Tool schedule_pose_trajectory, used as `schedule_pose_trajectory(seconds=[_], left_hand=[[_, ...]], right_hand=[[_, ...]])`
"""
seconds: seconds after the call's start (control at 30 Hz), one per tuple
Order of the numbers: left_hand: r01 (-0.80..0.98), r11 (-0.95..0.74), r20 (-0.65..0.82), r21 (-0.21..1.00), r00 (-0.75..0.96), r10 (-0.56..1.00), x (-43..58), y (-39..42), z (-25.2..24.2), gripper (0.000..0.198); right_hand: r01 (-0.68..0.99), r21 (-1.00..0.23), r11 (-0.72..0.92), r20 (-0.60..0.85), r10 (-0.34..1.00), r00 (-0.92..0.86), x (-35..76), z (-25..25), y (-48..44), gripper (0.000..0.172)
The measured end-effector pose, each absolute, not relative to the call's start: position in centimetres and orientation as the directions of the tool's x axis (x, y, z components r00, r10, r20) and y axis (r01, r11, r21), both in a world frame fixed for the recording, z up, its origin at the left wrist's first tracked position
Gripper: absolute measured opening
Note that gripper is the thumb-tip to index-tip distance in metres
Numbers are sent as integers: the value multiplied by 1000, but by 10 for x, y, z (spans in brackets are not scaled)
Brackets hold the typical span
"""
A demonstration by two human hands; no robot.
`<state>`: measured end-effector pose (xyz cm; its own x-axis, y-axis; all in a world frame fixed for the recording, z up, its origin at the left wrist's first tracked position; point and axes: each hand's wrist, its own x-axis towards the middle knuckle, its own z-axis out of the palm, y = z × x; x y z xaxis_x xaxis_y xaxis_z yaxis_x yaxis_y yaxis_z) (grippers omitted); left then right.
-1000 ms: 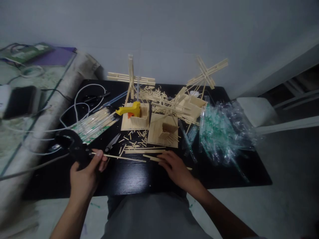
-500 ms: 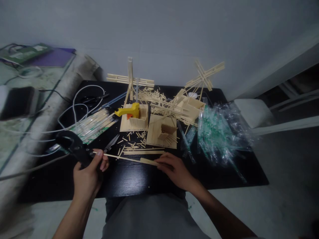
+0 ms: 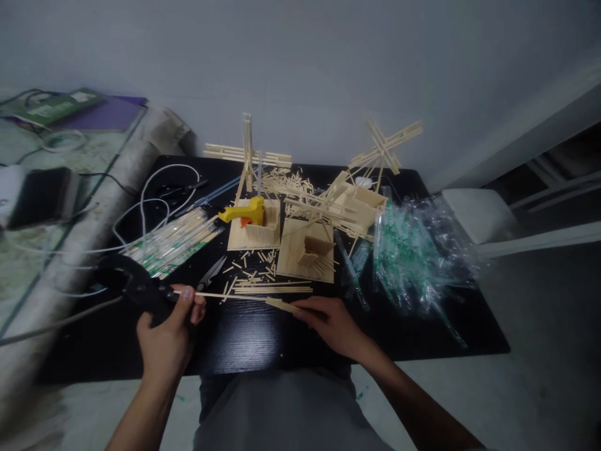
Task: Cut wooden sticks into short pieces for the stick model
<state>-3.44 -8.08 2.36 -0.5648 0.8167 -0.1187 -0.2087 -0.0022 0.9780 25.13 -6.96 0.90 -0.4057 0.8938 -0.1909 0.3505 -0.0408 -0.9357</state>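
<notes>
My left hand (image 3: 171,326) is closed around black-handled scissors (image 3: 145,291); their grey blades point away to the upper right. Its thumb and fingertips also pinch one end of a thin wooden stick (image 3: 230,295). My right hand (image 3: 331,322) is closed on a short, flat wooden piece (image 3: 282,305) at the stick's other end. Whether that piece is joined to the stick or only touches it, I cannot tell. Several loose sticks (image 3: 272,289) lie side by side just beyond the held one, near small cut bits (image 3: 248,275).
A yellow glue gun (image 3: 244,213) rests on a wooden base with a box (image 3: 239,241). Windmill-like stick models (image 3: 247,156) stand at the back. Packaged sticks (image 3: 173,241) and a white cable (image 3: 143,207) lie left; crumpled clear-green wrappers (image 3: 408,250) cover the right of the black table (image 3: 235,351).
The view has shifted slightly. The scissors' handles look turned a little in my left hand, and the held stick lies a bit more level. Both grips stay the same.
</notes>
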Motion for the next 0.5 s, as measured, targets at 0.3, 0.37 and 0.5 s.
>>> schedule_pose_trajectory(seconds=[0.3,0.37,0.5], left_hand=[[-176,6,-106,984,-564,819,-37,-82,22,24],[-183,12,-114,983,-563,819,-37,-81,21,24],[-179,25,-124,984,-565,816,-39,-82,21,26]], right_hand=[[340,-936,-89,-223,898,-379,250,2,-69,28],[322,-940,-114,-238,894,-380,249,3,-69,28],[289,-946,-148,-262,875,-408,250,5,-68,28]])
